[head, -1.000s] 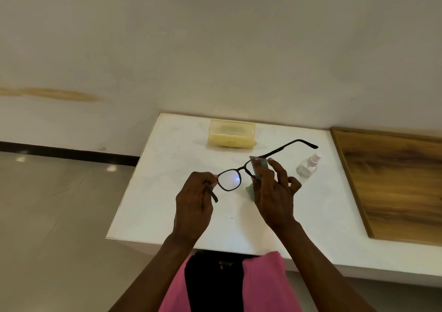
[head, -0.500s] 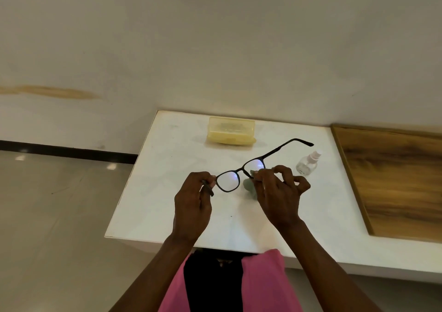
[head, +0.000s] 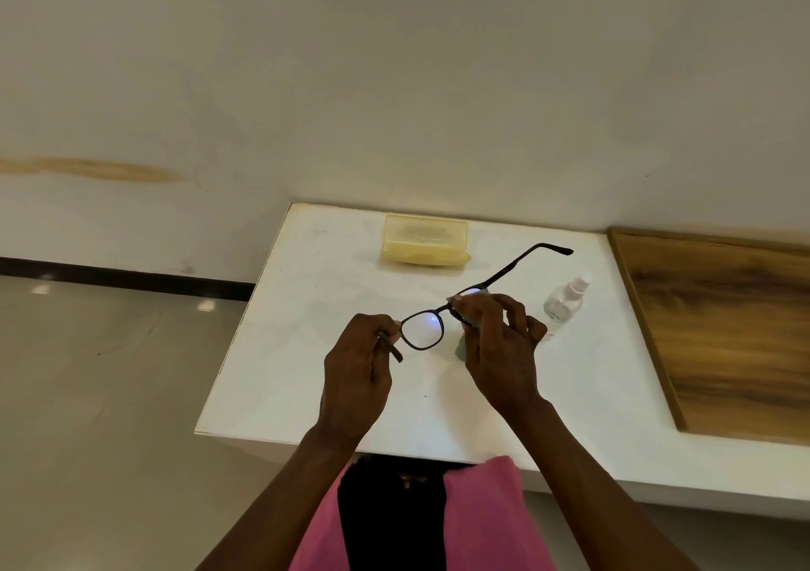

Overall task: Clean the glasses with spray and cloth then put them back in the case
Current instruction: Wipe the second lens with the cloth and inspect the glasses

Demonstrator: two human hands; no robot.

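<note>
the glasses [head: 442,320] are held in mid-air over the white table [head: 280,351], just below the middle of the frame. the left hand [head: 357,377] is closed round the near temple at the frame's left end, the temple tip showing below the knuckles. the right hand [head: 499,342] is curled over the right lens, with a pale cloth [head: 462,349] pinched against it; a fold of cloth hangs below the fingers, and a sliver shows above them by the lens. the left lens is bare and catches a bluish glint. the far temple is open and points toward the upper right.

the step in hand is judged to be the wiping of the right lens. it is best done with cloth on both faces of the lens, light pressure being applied in small circles, while the frame is steadied near the hinge rather than far along the temple, so the frame is not twisted. bare fingertips are best kept off the glass.

both forearms rise from the bottom edge and converge, wrists slightly bent, backs of the hands toward the camera.

the yellow case [head: 424,241] lies shut at the table's far edge, above centre; the spray [head: 563,303] stands right of the hands.
</note>
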